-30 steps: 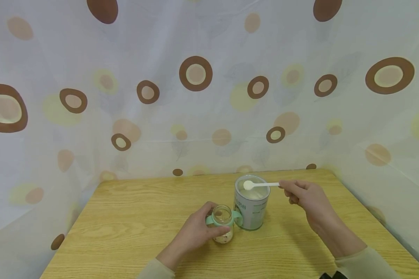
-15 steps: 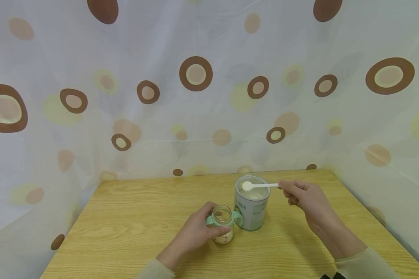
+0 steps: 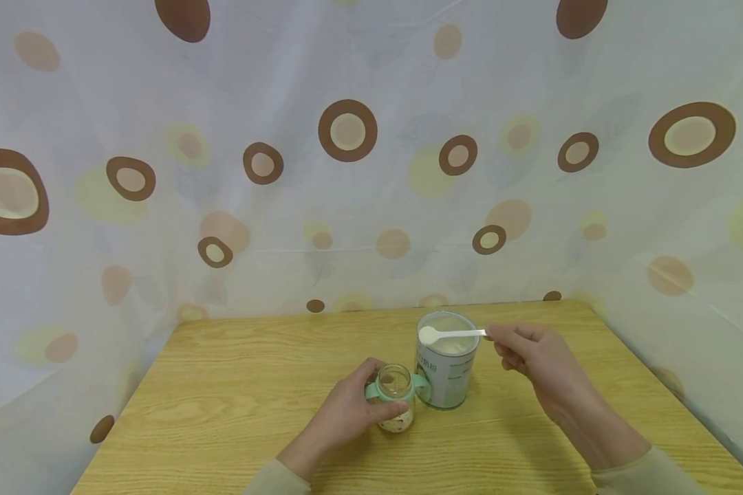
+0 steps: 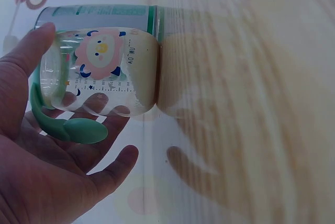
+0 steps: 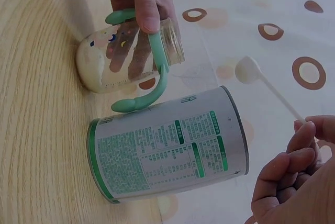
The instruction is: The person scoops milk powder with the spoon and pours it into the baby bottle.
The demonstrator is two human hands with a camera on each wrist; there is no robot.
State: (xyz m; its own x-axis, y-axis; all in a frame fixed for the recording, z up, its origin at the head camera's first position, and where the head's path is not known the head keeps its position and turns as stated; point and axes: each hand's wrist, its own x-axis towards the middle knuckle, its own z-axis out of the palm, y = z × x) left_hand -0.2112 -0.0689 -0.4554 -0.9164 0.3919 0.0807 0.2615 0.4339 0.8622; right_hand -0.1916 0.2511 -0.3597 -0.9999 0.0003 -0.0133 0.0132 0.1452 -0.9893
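A clear baby bottle (image 3: 398,416) with green side handles and no lid stands on the table, pale powder in its bottom. My left hand (image 3: 351,405) grips it, thumb in front and fingers behind, as the left wrist view shows around the printed cartoon (image 4: 99,54). Just right of it stands an open milk powder can (image 3: 447,378) with pale powder inside. My right hand (image 3: 541,357) pinches the handle end of a white measuring scoop (image 3: 452,334). The scoop's bowl, heaped with pale powder, is over the left part of the can's rim, higher than the bottle.
The wood-grain table (image 3: 241,385) stretches out on both sides of the bottle and can. A pale curtain (image 3: 371,199) with brown and yellow spots hangs along its back and sides.
My right hand has moved a little left and nearer, carrying the scoop's bowl from over the can's middle to its left rim. The left hand and bottle have stayed put.
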